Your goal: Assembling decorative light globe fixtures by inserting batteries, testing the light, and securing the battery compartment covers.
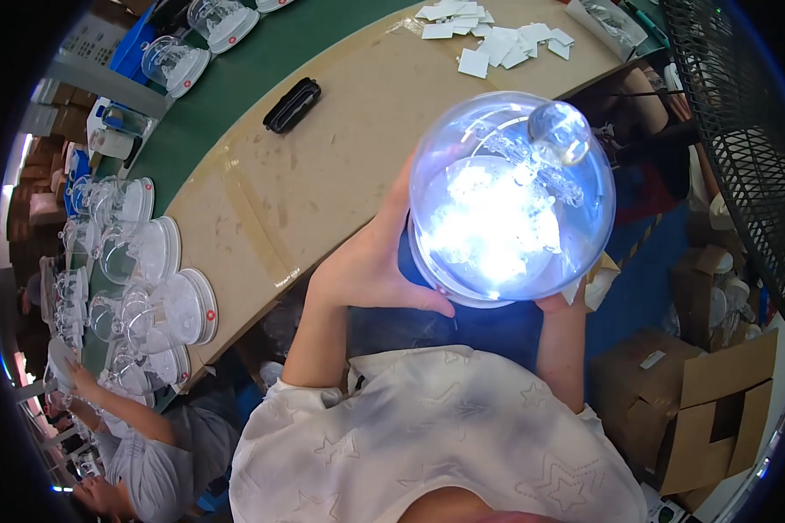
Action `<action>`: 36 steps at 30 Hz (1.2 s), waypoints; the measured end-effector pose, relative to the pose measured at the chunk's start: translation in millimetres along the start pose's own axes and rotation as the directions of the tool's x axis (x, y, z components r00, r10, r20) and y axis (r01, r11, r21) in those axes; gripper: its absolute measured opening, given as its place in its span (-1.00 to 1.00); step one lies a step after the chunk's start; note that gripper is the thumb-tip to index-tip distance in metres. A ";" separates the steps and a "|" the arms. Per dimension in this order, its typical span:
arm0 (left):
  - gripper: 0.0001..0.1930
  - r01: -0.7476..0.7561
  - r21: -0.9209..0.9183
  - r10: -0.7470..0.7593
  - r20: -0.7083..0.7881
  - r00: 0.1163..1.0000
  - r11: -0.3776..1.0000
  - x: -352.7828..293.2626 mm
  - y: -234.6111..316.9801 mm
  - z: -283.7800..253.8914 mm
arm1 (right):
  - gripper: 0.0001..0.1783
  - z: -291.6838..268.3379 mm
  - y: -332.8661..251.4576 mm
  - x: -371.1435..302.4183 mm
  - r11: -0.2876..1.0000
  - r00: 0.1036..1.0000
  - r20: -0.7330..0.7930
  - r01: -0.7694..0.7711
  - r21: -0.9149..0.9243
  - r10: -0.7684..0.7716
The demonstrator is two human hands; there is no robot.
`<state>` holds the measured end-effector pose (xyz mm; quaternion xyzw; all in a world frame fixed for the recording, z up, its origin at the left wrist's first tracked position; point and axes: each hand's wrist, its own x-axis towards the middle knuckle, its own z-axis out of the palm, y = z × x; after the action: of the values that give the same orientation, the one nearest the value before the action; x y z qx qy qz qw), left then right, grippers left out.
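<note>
A clear dome-shaped lamp with a round knob on top is held up before my chest. It glows bright white-blue inside, and the glare hides much of its inner figure. My left hand grips its left side, thumb along the white base and the other fingers partly behind the dome. On the lower right, my right hand is at the base, its fingers mostly covered by the lamp. A pale paper-like piece shows beside that hand; whether I touch it is unclear.
A curved brown worktop carries a black oblong case and scattered white square cards. Several unlit domes crowd the left, where a co-worker handles one. An open carton stands right, below a black mesh rack.
</note>
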<state>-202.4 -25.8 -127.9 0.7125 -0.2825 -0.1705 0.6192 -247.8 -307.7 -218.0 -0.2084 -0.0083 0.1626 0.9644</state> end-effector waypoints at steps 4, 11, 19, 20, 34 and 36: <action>0.44 0.006 0.016 -0.006 -0.009 1.000 1.000 -0.8 0.2 1.7 | -0.60 1.3 -1.5 -1.7 1.000 1.000 0.002 0.002 -0.024 -0.002; 0.46 -0.259 0.201 0.277 -0.065 0.959 0.945 7.8 -0.1 4.4 | -0.52 31.0 -11.7 -2.6 0.985 0.946 -0.288 -0.118 0.124 0.150; 0.56 -0.077 -0.649 -0.226 -0.372 0.900 0.757 12.9 -10.9 23.2 | -0.28 61.7 -9.9 13.9 0.988 0.975 0.186 -0.100 -0.120 0.122; 0.45 -0.052 -0.735 -0.316 -0.353 0.881 0.676 7.8 -19.9 19.3 | -0.27 72.8 -10.7 17.2 0.980 0.969 0.218 -0.079 -0.182 0.118; -0.13 -0.269 -0.963 -0.223 -0.261 0.939 -0.002 -13.7 -12.8 21.7 | -0.65 97.6 -17.6 36.9 0.948 0.966 0.257 0.045 -0.314 0.039; -0.13 -0.268 -0.963 -0.200 -0.259 0.945 -0.017 -12.2 -11.8 22.5 | -0.66 101.5 -21.1 37.8 0.894 0.976 0.216 0.096 -0.437 0.001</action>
<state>-223.0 -35.1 -144.7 0.0653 0.0127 -0.1853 0.9804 -214.0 -273.4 -118.8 -0.4045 -0.1525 0.1541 0.8885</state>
